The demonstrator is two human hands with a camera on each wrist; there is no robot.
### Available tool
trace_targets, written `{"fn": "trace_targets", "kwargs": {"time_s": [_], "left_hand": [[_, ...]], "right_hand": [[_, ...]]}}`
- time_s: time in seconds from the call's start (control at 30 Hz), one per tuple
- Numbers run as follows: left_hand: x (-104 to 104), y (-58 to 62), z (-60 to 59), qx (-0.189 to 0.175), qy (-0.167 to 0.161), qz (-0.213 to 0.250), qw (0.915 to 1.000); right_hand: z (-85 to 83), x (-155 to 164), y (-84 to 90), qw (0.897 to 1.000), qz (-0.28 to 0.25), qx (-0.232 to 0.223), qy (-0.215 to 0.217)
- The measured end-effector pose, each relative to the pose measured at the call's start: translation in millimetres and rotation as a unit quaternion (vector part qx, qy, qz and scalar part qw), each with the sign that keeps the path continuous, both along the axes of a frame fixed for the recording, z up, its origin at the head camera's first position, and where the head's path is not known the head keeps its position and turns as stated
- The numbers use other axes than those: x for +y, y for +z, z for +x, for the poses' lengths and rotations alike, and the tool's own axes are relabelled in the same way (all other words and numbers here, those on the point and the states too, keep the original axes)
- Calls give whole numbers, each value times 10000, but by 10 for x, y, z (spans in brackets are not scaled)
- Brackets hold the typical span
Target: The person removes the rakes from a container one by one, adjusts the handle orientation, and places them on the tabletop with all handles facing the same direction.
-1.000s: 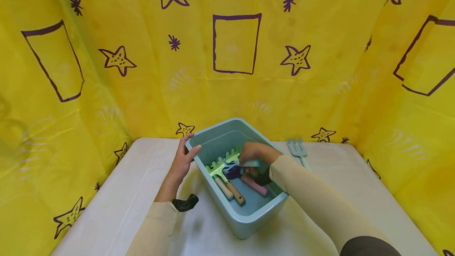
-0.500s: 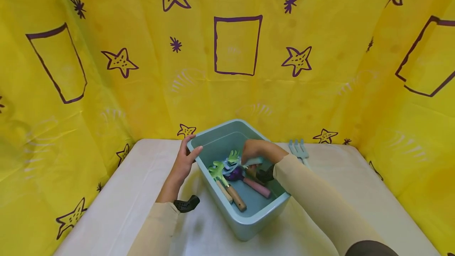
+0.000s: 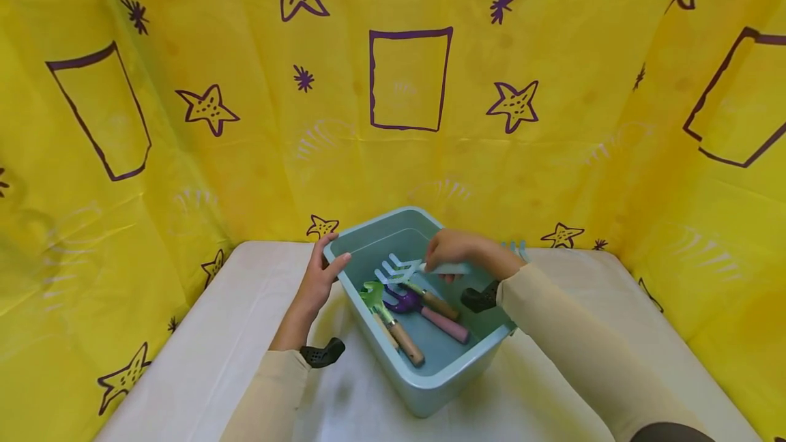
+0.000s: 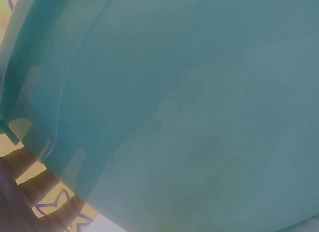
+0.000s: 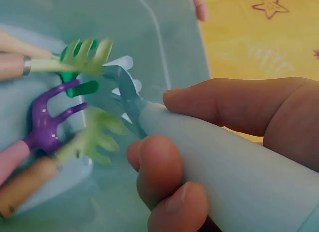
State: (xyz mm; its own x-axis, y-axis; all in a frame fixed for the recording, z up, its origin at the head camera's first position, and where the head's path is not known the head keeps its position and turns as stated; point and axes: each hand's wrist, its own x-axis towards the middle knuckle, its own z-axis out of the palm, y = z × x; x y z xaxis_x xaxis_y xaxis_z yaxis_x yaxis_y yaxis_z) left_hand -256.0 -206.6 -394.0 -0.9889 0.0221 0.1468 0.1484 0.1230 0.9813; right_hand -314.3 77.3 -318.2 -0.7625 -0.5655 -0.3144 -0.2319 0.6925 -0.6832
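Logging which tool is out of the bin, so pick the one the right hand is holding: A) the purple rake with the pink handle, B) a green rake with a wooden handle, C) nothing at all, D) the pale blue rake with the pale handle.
D: the right hand grips the pale handle of the pale blue rake, raised above the other rakes in the bin.

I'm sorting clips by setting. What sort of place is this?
Likely a staged indoor table set, not a garden: a yellow sheet drawn with stars walls in a white-covered table, where a blue bin holds toy-like garden rakes.
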Motion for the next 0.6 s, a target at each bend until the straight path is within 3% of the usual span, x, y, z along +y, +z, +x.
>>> {"fn": "trace_targets", "kwargs": {"time_s": [0.13,0.23,0.47,0.6], "left_hand": [[47,115,88,-12,-61,-73,10000],[42,119,87,12,-69,-73,9999],[-37,-129,-100,132,21,-11,9999],[-33,-183,-116,202,104,-116,9997]], "right_hand": [[17,115,69,9993,-355,-58,-118],[18,197,112,9979,-576,-115,-262],[2,465,220,9939,-854,7,-699],[-15,646,260,9908,-996,66,-916]]}}
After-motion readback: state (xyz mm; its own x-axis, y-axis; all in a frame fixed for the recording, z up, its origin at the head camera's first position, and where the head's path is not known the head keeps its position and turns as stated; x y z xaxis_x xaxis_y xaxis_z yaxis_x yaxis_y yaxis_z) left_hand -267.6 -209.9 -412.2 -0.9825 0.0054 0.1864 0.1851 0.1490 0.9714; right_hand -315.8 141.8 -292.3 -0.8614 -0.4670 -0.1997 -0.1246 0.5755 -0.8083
